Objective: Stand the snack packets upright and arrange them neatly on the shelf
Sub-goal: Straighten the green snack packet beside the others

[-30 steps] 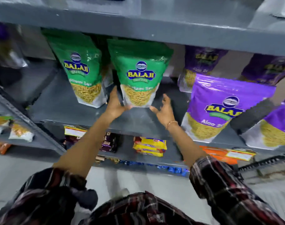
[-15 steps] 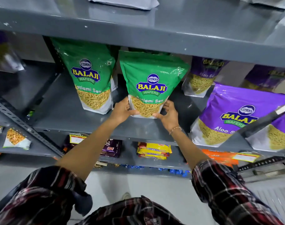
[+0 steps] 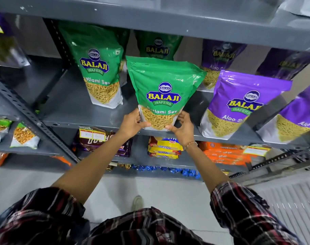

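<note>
Step in hand: positioning one green Ratlami Sev packet (image 3: pixel 164 92) at the front edge of the grey shelf (image 3: pixel 76 110). Left hand (image 3: pixel 131 123) and right hand (image 3: pixel 183 127) bracket its base at approx. 8 and 4 o'clock; fingers of both are wrapped on the lower corners, thumbs on the front panel, i.e. grasping the pkt. The pkt is upright, label fwd, base at or just over the shelf lip; contact w/ the shelf can't be confirmed. A second green packet (image 3: pixel 99 71) stands at 10 o'clock, further back; purple Aloo Sev packets (image 3: pixel 239 103) lean at 3 o'clock. Next move, as judged: seat the base flat, align w/ the neighbouring row, check it self-supports, then release. Risk: top-heavy pouch may tip fwd.
</note>
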The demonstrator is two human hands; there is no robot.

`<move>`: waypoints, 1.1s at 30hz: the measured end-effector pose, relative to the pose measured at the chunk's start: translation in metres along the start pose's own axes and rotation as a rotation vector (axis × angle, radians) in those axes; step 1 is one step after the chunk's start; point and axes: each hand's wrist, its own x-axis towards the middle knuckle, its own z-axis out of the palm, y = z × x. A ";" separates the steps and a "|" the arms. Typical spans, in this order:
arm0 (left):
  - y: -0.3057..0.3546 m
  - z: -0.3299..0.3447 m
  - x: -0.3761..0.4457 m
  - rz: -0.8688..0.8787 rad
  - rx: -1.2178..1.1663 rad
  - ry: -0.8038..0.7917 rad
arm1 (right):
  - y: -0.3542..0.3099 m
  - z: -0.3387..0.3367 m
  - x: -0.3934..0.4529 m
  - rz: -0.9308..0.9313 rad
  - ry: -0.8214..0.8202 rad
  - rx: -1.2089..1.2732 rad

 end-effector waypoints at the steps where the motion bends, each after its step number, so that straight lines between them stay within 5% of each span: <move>1: -0.001 0.001 -0.003 0.002 -0.013 -0.003 | 0.000 -0.001 -0.003 -0.002 0.000 -0.007; 8: -0.002 0.001 -0.016 -0.022 0.031 -0.072 | 0.001 -0.006 -0.024 0.017 -0.052 0.047; 12: -0.026 -0.026 -0.034 -0.080 -0.003 0.164 | 0.015 0.015 -0.069 -0.123 0.126 -0.190; 16: -0.046 -0.090 -0.033 -0.104 0.001 0.431 | -0.005 0.074 -0.082 -0.224 -0.236 -0.179; 20: -0.055 -0.153 -0.008 -0.080 0.019 0.640 | -0.046 0.135 -0.047 -0.221 -0.374 -0.108; 27: -0.061 -0.209 0.048 -0.096 0.109 0.262 | -0.088 0.201 0.025 -0.042 -0.141 -0.014; 33: -0.063 -0.212 0.065 -0.106 -0.025 0.102 | -0.091 0.218 0.056 -0.040 -0.224 -0.032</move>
